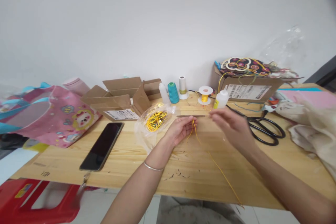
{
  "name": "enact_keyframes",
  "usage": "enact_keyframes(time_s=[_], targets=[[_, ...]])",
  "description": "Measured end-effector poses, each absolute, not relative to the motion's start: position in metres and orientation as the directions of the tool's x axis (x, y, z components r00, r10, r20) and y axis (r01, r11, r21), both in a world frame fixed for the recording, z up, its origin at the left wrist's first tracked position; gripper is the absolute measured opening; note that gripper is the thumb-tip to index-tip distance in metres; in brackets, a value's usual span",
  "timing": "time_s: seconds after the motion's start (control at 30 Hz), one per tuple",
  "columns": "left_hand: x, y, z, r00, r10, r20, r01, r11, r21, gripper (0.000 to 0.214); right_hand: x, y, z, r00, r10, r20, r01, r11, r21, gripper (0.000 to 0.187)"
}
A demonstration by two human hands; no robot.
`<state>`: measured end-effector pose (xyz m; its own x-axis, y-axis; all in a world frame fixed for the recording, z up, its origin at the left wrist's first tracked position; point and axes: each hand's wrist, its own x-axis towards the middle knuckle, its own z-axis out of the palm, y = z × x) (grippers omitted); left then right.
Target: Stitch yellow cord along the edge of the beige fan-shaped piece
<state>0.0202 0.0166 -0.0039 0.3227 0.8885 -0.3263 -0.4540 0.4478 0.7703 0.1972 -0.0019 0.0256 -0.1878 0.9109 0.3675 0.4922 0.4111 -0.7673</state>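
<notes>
My left hand, a bangle on its wrist, pinches a thin dark rod between thumb and fingertips. The rod lies level, its ends sticking out on both sides. Yellow cord hangs from the pinch, and a long strand trails down to the table's lower right. To the right, my right hand is raised with fingers stretched out, somewhat blurred, holding nothing that I can see. It is apart from the rod. Behind it stands a white glue-type bottle; close by lie black-handled scissors.
A plastic bag of yellow cord lies left of my hands, then a phone. Behind stand an open carton, a teal thread cone, a yellow spool and a filled box. A pink bag sits far left, cloth right.
</notes>
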Motion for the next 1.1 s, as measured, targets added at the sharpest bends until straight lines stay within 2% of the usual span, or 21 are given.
enact_keyframes(time_s=[0.1,0.23,0.43,0.6,0.9,1.1], targets=[[0.024,0.016,-0.006,0.325,0.893,-0.313,-0.423,0.433,0.796,0.016,0.184,0.008,0.004,-0.29,0.932,0.216,0.46,0.333,-0.823,0.026],[0.028,0.015,-0.007,0.314,0.898,-0.307,-0.364,0.412,0.835,0.018,0.18,0.013,-0.021,-0.314,0.942,0.119,0.555,0.284,-0.782,0.021],[0.03,0.016,-0.006,0.302,0.905,-0.3,-0.335,0.396,0.855,0.02,0.183,0.01,-0.024,-0.354,0.921,0.166,0.512,0.339,-0.79,0.024],[0.029,0.016,-0.007,0.281,0.921,-0.268,-0.317,0.353,0.88,0.02,0.182,0.011,-0.02,-0.366,0.915,0.171,0.558,0.363,-0.747,0.033],[0.029,0.015,-0.005,0.268,0.931,-0.246,-0.273,0.318,0.908,0.024,0.181,0.009,-0.023,-0.4,0.89,0.218,0.568,0.428,-0.703,0.021],[0.028,0.016,-0.008,0.267,0.934,-0.238,-0.268,0.309,0.912,0.027,0.181,0.008,-0.021,-0.369,0.895,0.251,0.524,0.423,-0.739,0.024]])
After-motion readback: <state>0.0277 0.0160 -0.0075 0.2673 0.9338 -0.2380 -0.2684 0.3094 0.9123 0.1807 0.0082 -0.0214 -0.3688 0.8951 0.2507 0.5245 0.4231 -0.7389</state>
